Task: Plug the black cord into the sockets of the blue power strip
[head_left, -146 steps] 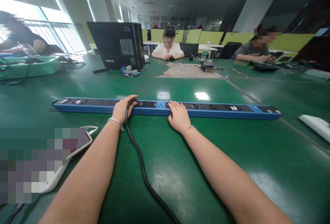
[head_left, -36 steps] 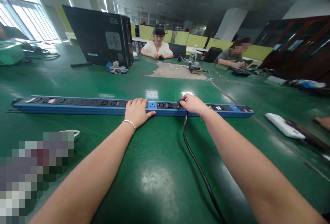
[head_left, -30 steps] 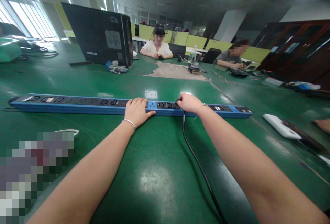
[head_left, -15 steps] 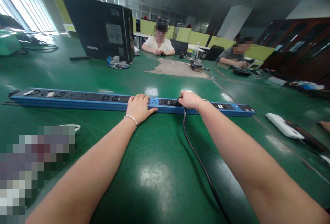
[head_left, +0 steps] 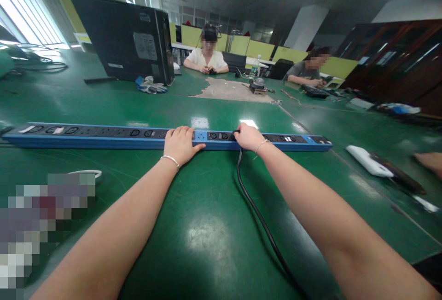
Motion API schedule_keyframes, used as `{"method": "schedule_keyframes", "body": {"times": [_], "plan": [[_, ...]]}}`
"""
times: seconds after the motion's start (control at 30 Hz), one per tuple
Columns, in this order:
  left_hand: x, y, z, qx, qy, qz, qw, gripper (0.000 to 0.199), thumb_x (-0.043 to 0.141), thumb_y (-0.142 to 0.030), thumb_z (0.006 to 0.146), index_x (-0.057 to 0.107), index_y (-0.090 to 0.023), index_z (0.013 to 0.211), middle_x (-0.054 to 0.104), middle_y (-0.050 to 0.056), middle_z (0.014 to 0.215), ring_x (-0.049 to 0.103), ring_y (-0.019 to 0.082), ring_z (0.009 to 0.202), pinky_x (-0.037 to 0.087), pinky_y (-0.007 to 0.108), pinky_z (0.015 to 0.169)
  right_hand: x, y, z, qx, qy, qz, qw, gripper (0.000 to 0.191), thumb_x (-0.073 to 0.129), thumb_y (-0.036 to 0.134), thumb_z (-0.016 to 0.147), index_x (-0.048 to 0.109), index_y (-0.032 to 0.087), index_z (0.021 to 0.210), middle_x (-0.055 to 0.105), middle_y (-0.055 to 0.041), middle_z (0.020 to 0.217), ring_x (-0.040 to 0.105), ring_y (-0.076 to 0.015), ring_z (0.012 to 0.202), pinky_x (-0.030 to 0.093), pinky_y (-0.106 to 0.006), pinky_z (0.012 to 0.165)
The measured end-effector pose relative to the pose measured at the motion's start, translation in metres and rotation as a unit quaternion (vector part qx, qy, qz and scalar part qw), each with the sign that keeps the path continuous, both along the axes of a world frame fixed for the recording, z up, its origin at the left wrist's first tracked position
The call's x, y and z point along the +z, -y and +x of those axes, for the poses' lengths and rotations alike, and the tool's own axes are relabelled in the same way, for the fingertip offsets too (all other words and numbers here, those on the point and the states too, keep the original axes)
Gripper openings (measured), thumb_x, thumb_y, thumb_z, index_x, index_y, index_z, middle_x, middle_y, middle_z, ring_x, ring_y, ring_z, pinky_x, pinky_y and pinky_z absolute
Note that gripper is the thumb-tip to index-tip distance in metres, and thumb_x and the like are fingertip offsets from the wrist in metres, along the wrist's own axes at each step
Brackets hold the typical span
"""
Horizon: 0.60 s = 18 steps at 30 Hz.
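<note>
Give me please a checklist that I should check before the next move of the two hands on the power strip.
1. Power strip lies along the table, sockets facing up: ok.
2. Left hand rests on the strip, beside the blue socket: ok.
3. Right hand has its fingers on the black plug: ok.
4. Plug fully seated in a socket: cannot tell, the fingers cover it.
5. Cable clear of the left hand: ok.
6. Whole cable in sight, up to its other end: not ok, it runs out of the picture at the bottom.
</note>
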State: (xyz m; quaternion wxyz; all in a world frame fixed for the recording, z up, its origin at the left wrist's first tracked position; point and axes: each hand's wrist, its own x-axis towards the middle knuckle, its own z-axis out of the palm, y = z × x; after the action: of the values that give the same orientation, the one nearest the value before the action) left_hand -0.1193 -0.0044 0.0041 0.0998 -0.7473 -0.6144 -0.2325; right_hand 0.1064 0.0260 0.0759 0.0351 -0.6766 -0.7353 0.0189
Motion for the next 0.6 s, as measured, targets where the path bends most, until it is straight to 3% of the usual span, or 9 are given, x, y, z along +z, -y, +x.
{"method": "schedule_keyframes", "body": {"times": [0.33,0.4,0.5,0.6], "plan": [[-0.001,0.0,0.001,0.008,-0.013,0.008,1.0,0.066,0.046,-0.065,0.079,0.047,-0.021,0.127,0.055,0.015,0.128,0.044,0.031,0.122,0.029,0.046,0.102,-0.005,0.012,-0.005,-0.035,-0.03,0.031,0.998,0.032,0.042,0.026,0.087,0.055,0.008,0.11,0.066,-0.021,0.104,0.063,-0.0284,0.1,0.046,-0.035,0.085],[-0.001,0.0,0.001,0.008,-0.012,0.007,1.0,0.065,0.047,-0.065,0.079,0.048,-0.02,0.126,0.055,0.015,0.128,0.045,0.031,0.122,0.028,0.046,0.102,0.008,0.015,-0.006,-0.046,-0.047,0.06,0.996,0.032,0.043,0.026,0.088,0.054,0.006,0.11,0.066,-0.0221,0.102,0.063,-0.0296,0.098,0.046,-0.037,0.084],[0.0,0.001,0.001,0.004,-0.011,0.006,1.0,0.065,0.047,-0.064,0.079,0.048,-0.019,0.126,0.054,0.015,0.129,0.044,0.031,0.123,0.027,0.046,0.103,0.047,0.014,0.002,-0.044,-0.089,0.151,0.984,0.033,0.044,0.03,0.091,0.05,0.007,0.114,0.064,-0.0201,0.102,0.064,-0.0275,0.096,0.048,-0.04,0.084],[0.001,0.002,0.002,0.008,-0.012,0.002,1.0,0.065,0.047,-0.063,0.079,0.048,-0.018,0.127,0.054,0.015,0.129,0.044,0.03,0.123,0.027,0.046,0.103,0.084,0.004,0.022,-0.025,-0.172,0.112,0.978,0.032,0.037,0.034,0.095,0.05,0.01,0.11,0.064,-0.0143,0.094,0.066,-0.0183,0.078,0.051,-0.035,0.072]]}}
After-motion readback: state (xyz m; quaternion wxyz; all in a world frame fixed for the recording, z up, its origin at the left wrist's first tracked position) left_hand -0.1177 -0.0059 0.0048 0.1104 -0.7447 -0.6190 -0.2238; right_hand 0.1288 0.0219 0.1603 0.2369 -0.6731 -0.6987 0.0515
